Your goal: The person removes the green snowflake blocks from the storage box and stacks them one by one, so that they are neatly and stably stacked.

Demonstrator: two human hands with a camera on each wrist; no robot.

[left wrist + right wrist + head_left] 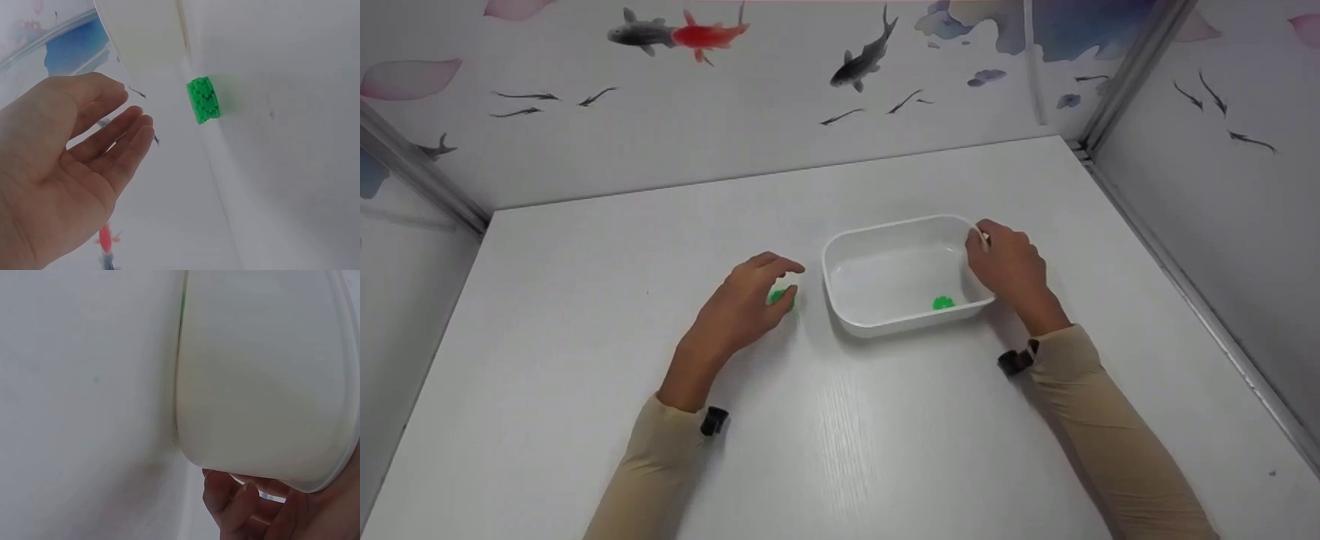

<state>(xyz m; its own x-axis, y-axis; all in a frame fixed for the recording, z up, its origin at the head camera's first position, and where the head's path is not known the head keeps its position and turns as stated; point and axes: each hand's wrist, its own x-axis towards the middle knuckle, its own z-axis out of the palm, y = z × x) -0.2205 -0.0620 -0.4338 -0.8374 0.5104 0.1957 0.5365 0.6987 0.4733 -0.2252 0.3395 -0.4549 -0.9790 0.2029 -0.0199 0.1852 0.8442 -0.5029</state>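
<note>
A white plastic tub [892,270] stands on the table, and my right hand [1009,264] grips its right-end rim, thumb on the inner side. In the right wrist view, curled fingers [242,500] show beside the tub's wall [259,382]. A small green piece with a toothed edge [943,302] lies inside the tub. My left hand [742,304] hovers left of the tub, fingers and thumb spread apart around nothing. Under it, partly hidden by the thumb in the head view, a short green stack of toothed discs [203,100] sits on the table, apart from the fingers.
The white table [840,435] is bordered by a printed back wall [720,112] with fish pictures. A side panel [1237,187] with a metal rail stands at the right, another at the left. Black wrist cameras [715,421] sit on both sleeves.
</note>
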